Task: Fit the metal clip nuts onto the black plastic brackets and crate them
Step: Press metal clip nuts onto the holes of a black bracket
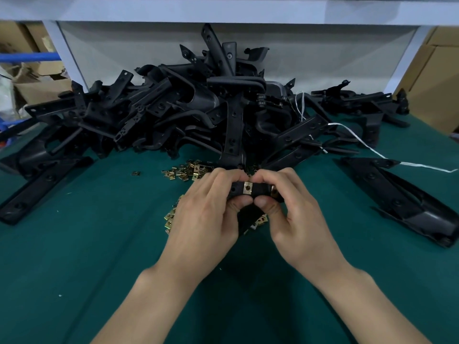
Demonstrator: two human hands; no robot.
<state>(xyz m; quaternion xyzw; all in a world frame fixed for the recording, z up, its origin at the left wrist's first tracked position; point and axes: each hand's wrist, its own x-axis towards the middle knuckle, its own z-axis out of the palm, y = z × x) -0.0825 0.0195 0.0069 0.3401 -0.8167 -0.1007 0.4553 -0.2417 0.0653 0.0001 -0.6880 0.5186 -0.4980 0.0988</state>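
Left hand [206,209] and right hand [295,209] pinch the bracket [260,190], long axis crosswise; clip nut [247,188] sits mid-bracket, between both thumbs

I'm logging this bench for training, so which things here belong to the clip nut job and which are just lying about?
Job: black bracket gripped by left hand and right hand; clip nut seated on it; loose clip nuts; heap of black brackets.
Lying about: white string; cardboard boxes; blue tube.
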